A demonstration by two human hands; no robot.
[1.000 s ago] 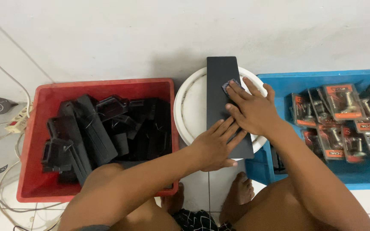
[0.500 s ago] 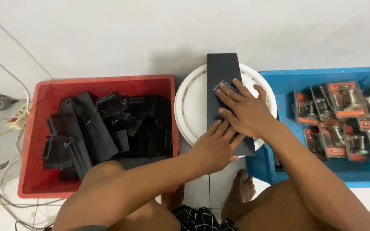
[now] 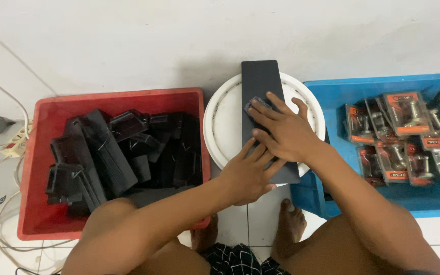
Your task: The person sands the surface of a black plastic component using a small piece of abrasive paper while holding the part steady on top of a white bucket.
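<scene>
Floor: two bins, one lid.

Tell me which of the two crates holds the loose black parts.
The red crate, on the person's left beside the white bucket lid. It is heaped with black parts; the blue crate on the right holds packaged metal pieces instead.
</scene>
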